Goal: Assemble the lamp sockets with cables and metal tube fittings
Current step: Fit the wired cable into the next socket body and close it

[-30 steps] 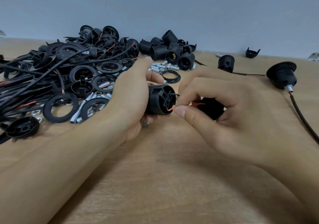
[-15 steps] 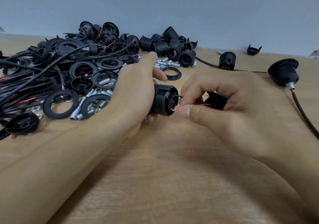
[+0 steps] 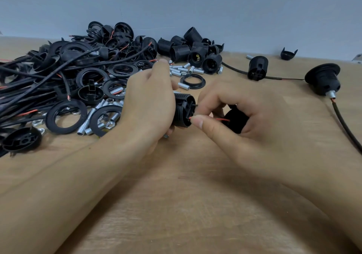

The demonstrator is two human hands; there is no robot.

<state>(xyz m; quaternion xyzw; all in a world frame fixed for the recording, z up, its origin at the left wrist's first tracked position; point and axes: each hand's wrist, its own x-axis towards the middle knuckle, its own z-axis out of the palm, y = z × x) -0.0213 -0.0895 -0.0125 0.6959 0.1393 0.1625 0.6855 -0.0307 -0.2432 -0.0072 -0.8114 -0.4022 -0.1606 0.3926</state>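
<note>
1. Head view, and we start right at the pinch: the right hand (image 3: 244, 120) nips a thin red wire (image 3: 222, 119) between thumb and forefinger, with a black cap (image 3: 236, 121) cupped in its curled fingers.
2. Wire tip meets the back face of the socket body (image 3: 183, 110), which the left hand (image 3: 148, 104) clasps firmly around its ribbed barrel, at centre frame.
3. Handling call: that wire looks floppy and fine, so I'd pinch it close to the tip; the socket seems light, rigid plastic, and the ribs give good purchase.
4. Out at ten o'clock, a heap of black cables (image 3: 29, 85) and loose rings (image 3: 66, 116), with metal tubes (image 3: 181, 70) scattered towards twelve.
5. Spare sockets (image 3: 195, 52) sit at twelve by the wall.
6. Over at two o'clock, a finished socket (image 3: 323, 81) lies on the wooden table (image 3: 186, 204), cable trailing away.
</note>
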